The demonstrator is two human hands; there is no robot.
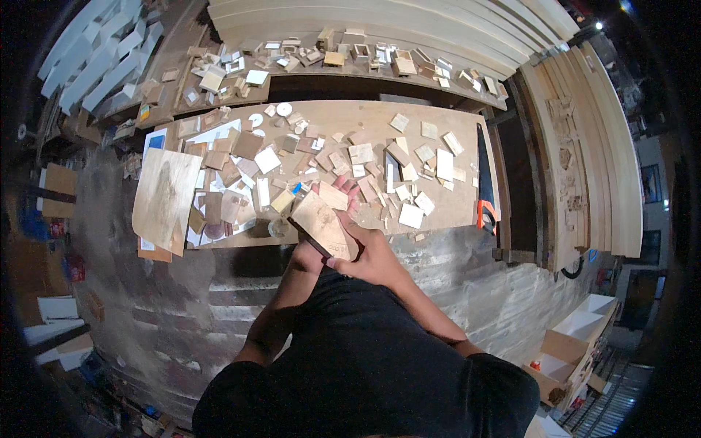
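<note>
In front of my body I hold a pale wooden piece [323,225] with a dark strip [310,239] along its left edge. My left hand [307,257] supports it from beneath. The left fingertips show past the far side, beside a smaller pale block [333,196]; whether they touch that block I cannot tell. My right hand [371,257] grips the piece from the right, its thumb near the lower end of the dark strip. A small blue-tipped object [296,188] lies just beyond the piece's far left corner.
Many wood offcuts [360,153] cover the workbench [438,197]. A handsaw [486,175] with an orange handle lies at its right edge. A larger thin board [166,201] is at the left. Small wooden boxes [403,62] line a shelf behind, and stacked planks [599,153] stand right.
</note>
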